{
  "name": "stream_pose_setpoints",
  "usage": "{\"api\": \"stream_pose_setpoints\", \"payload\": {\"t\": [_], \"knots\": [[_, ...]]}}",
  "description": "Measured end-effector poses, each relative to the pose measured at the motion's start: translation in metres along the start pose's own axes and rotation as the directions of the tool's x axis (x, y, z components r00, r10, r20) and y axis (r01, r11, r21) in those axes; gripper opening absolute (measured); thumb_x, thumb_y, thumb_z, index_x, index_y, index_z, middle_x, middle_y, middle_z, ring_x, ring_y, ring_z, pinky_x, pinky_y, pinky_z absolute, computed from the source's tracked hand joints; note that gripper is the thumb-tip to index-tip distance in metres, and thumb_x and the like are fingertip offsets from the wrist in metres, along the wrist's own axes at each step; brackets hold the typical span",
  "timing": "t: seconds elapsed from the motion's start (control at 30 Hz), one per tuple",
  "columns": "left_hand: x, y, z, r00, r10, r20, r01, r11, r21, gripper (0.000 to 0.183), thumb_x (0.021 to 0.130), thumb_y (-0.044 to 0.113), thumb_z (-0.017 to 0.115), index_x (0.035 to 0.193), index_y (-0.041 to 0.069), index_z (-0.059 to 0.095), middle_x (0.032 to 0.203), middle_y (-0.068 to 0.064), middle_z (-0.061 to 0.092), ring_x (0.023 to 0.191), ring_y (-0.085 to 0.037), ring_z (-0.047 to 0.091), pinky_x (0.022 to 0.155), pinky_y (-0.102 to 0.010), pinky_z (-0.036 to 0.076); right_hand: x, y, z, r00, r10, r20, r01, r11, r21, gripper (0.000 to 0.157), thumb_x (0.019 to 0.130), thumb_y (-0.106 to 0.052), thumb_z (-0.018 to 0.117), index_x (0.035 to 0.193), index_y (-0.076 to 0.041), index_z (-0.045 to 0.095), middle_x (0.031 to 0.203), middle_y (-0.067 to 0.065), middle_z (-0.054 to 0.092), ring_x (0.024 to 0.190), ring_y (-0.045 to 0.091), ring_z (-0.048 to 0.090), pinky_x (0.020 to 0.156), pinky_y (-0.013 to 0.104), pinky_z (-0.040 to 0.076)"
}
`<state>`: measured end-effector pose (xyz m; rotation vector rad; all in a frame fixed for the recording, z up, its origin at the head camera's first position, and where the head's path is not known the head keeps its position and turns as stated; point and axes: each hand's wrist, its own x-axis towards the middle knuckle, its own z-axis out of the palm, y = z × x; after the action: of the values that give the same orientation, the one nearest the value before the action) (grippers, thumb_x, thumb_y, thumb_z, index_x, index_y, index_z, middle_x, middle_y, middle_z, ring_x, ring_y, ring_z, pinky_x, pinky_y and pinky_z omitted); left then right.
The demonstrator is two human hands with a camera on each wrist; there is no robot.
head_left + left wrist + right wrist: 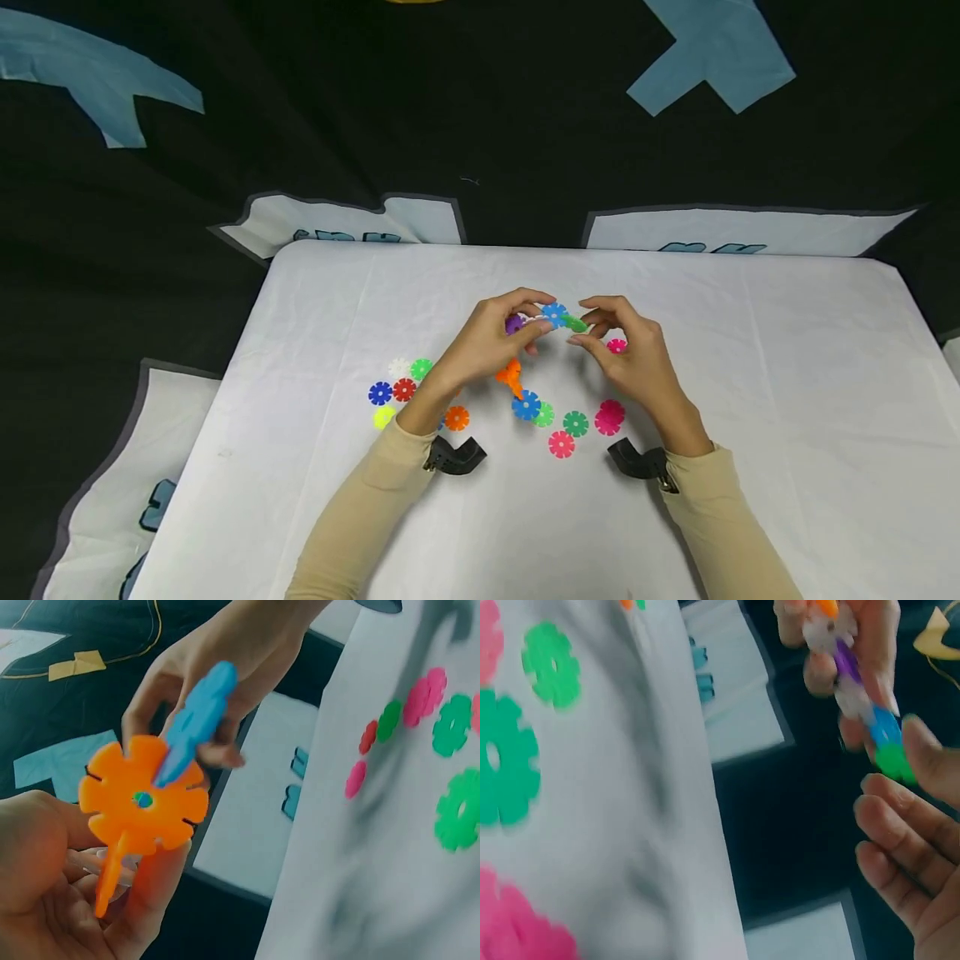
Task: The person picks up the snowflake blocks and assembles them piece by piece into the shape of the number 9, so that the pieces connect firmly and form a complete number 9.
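My left hand [491,337] pinches a chain of notched plastic flower discs near its far end. In the head view the chain shows a purple disc [514,324], a blue disc [555,314] and a green disc [575,323], with orange discs [510,377] hanging below the palm. Whitish see-through discs [851,701] sit between the coloured ones in the right wrist view. My right hand [633,354] is at the green end, thumb and fingers parted around it; whether they touch it is hard to tell. The left wrist view shows an orange disc [124,795] up close.
Loose discs lie on the white table [810,417]: a dark blue one [380,393], a red one [404,389] and others at left, a blue one [527,406], a teal one [576,423] and pink ones [610,417] nearer the middle. A dark patterned cloth [480,125] hangs beyond the table.
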<state>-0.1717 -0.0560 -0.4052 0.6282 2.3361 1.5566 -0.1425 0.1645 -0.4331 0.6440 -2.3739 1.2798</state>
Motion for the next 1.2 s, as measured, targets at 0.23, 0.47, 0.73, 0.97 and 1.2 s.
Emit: {"api": "stream_pose_setpoints", "payload": {"t": [0.23, 0.47, 0.73, 0.97, 1.2], "knots": [[0.002, -0.003, -0.012, 0.998, 0.064, 0.019, -0.063, 0.998, -0.021, 0.042, 0.098, 0.02, 0.06, 0.139, 0.023, 0.054, 0.101, -0.006, 0.063, 0.062, -0.021, 0.065, 0.055, -0.026, 0.046, -0.002, 0.014, -0.024, 0.996, 0.069, -0.062, -0.066, 0.997, 0.051, 0.047, 0.074, 0.008, 0.08, 0.117, -0.001, 0.062, 0.088, 0.012, 0.072, 0.072, 0.004, 0.059, 0.074, 0.013, 0.047], [0.004, -0.002, -0.021, 0.993, 0.089, 0.071, -0.087, 0.995, -0.04, 0.034, 0.1, 0.023, 0.057, 0.133, 0.022, 0.06, 0.111, -0.002, 0.065, 0.062, -0.02, 0.063, 0.058, -0.034, 0.053, -0.025, 0.018, -0.025, 0.991, 0.03, 0.133, -0.025, 0.999, -0.038, 0.056, 0.074, 0.0, 0.083, 0.125, -0.004, 0.062, 0.115, 0.01, 0.069, 0.103, 0.016, 0.06, 0.09, 0.021, 0.047], [0.003, -0.001, -0.03, 0.989, 0.087, 0.117, -0.083, 0.996, -0.039, 0.034, 0.1, 0.025, 0.056, 0.134, 0.02, 0.059, 0.083, -0.006, 0.067, 0.065, -0.026, 0.063, 0.06, -0.031, 0.051, -0.068, 0.015, -0.005, 0.753, -0.052, 0.656, 0.164, 0.98, -0.11, 0.061, 0.09, -0.033, 0.069, 0.146, -0.03, 0.046, 0.16, 0.003, 0.031, 0.149, 0.034, 0.019, 0.117, 0.06, 0.015], [-0.002, -0.004, -0.033, 0.99, 0.063, 0.124, -0.06, 0.998, -0.028, 0.034, 0.1, 0.025, 0.056, 0.134, 0.021, 0.06, 0.073, -0.01, 0.066, 0.065, -0.026, 0.062, 0.062, -0.029, 0.047, -0.072, 0.018, 0.005, 0.646, -0.076, 0.759, 0.237, 0.966, -0.105, 0.057, 0.095, -0.037, 0.06, 0.149, -0.032, 0.041, 0.163, 0.007, 0.021, 0.15, 0.04, 0.009, 0.115, 0.065, 0.006], [-0.005, -0.004, -0.032, 0.988, 0.062, 0.143, -0.058, 0.998, -0.031, 0.033, 0.101, 0.023, 0.056, 0.134, 0.021, 0.06, 0.07, -0.006, 0.065, 0.065, -0.022, 0.062, 0.061, -0.027, 0.045, -0.071, 0.021, 0.007, 0.635, -0.052, 0.771, 0.241, 0.961, -0.134, 0.053, 0.099, -0.035, 0.055, 0.15, -0.034, 0.039, 0.164, 0.004, 0.019, 0.151, 0.039, 0.008, 0.115, 0.066, 0.009]]}}
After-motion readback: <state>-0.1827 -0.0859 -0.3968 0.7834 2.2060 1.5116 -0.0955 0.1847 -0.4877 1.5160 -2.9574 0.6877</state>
